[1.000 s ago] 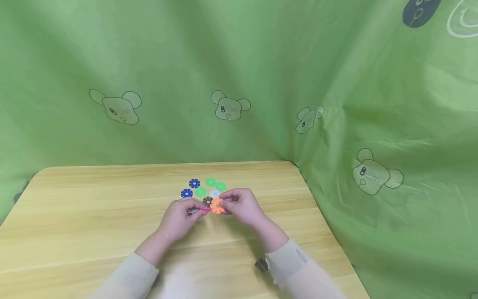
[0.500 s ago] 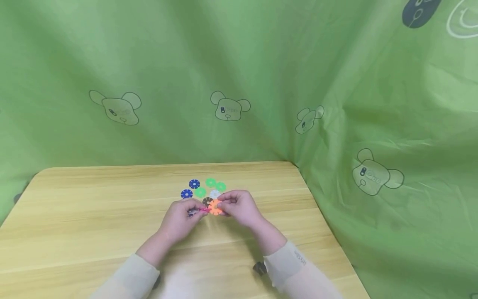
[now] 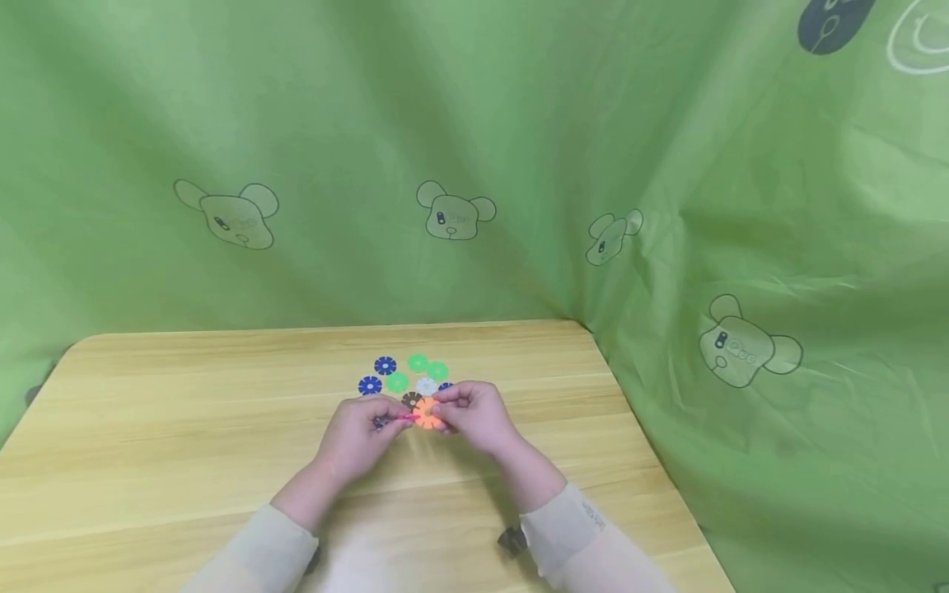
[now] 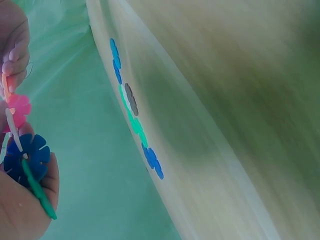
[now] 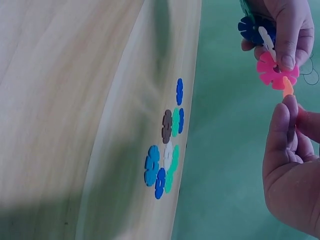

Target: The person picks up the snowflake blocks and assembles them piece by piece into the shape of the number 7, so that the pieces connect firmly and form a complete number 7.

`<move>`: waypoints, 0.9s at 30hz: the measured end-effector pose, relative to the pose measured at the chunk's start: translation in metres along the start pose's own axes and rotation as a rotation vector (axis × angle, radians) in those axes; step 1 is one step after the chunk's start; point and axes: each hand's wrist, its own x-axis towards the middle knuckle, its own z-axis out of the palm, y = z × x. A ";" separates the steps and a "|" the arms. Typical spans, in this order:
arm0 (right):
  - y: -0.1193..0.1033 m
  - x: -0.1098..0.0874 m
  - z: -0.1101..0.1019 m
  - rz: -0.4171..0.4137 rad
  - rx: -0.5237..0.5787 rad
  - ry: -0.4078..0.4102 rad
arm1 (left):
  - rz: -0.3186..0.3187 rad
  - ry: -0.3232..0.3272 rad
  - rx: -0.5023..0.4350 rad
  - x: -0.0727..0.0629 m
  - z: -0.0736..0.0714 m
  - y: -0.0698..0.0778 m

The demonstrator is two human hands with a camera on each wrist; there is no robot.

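My left hand [image 3: 356, 436] grips a chain of notched plastic discs. In the left wrist view the chain has a green disc [image 4: 37, 190], a dark blue disc [image 4: 37, 156], a white disc [image 4: 13, 131] and a pink disc [image 4: 21, 107], set crosswise into each other. Between thumb and fingers my right hand [image 3: 478, 418] pinches an orange disc [image 3: 426, 415], flat face toward the head camera. Its edge meets the pink disc's rim in the right wrist view, where the orange disc [image 5: 287, 86] appears edge-on. Fingers cover part of both discs.
Loose discs lie on the wooden table [image 3: 185, 445] beyond the hands: blue [image 3: 370, 385], green [image 3: 418, 362], white [image 3: 426, 385] and brown [image 3: 410, 399]. A lighter blue disc [image 5: 152, 166] shows in the right wrist view. Green patterned cloth [image 3: 334, 272] hangs behind and at the right.
My right hand has brought the orange disc slightly left, up against the pink disc. A blue disc on the table now shows past my right fingers. My left hand stays nearly still.
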 end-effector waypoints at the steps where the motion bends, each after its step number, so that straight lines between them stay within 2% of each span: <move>1: 0.000 0.000 0.000 -0.002 0.006 0.003 | 0.004 0.003 0.001 0.000 0.000 0.000; 18: 0.000 -0.007 0.014 -0.007 0.137 0.072 | 0.101 0.104 -0.024 -0.003 0.001 0.001; 27: 0.001 -0.010 0.021 0.010 0.181 0.115 | 0.112 0.140 -0.026 -0.005 0.003 -0.001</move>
